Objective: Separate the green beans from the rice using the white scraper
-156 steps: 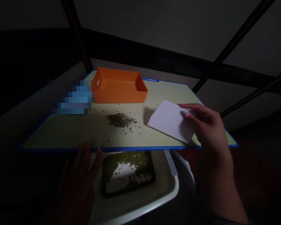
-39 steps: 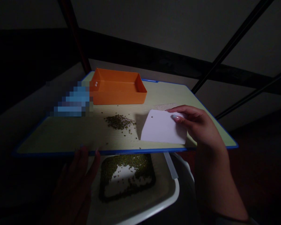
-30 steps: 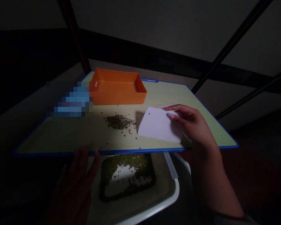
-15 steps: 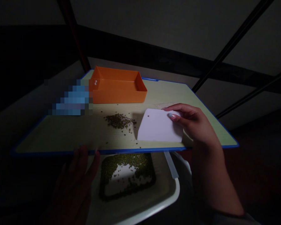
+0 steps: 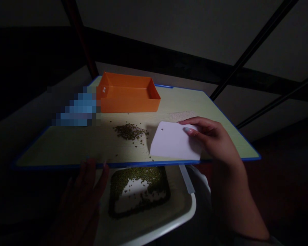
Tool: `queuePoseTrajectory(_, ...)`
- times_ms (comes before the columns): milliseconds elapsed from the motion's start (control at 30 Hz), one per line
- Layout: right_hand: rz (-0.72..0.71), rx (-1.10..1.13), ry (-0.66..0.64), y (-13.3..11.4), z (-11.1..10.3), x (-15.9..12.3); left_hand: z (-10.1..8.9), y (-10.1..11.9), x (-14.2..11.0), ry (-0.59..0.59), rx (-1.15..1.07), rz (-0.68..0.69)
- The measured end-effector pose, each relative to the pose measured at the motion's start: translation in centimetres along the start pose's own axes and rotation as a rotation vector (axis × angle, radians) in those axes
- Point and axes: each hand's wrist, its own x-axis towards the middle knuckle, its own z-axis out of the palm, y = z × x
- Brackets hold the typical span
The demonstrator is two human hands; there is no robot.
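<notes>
My right hand (image 5: 210,136) pinches a white plastic scraper (image 5: 171,140) by its upper right part, thumb on the near face. The scraper's lower edge is close to the front edge of the pale, blue-rimmed table (image 5: 66,143). Left of the scraper lies a small pile of greenish-brown beans (image 5: 130,131), with a few strays around it. In shadow at the front edge is my left hand (image 5: 84,191), fingers stretched out and apart, holding nothing. Below the edge, a white tub (image 5: 174,225) holds many green beans (image 5: 154,177) spread over its bottom.
An orange open box (image 5: 130,102) stands at the back of the table. Left of it is a blurred-out blue item (image 5: 78,109). A pale speckled patch (image 5: 182,115) lies behind the scraper. A dark wall with light panels rises behind.
The scraper and my right hand have moved slightly toward the table's front edge, uncovering more of the speckled patch. My left hand stays about where it was.
</notes>
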Motion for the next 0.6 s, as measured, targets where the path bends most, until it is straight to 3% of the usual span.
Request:
queuePoseTrajectory(200, 0.000, 0.013, -0.047, -0.1, 0.8, 0.5, 0.3, 0.0, -0.2, 0.042, -0.030, 0.018)
queuePoseTrajectory(600, 0.096, 0.103, -0.086, 1.0, 0.5, 0.8, 0.2, 1.0, -0.2, 0.142, -0.044, 0.020)
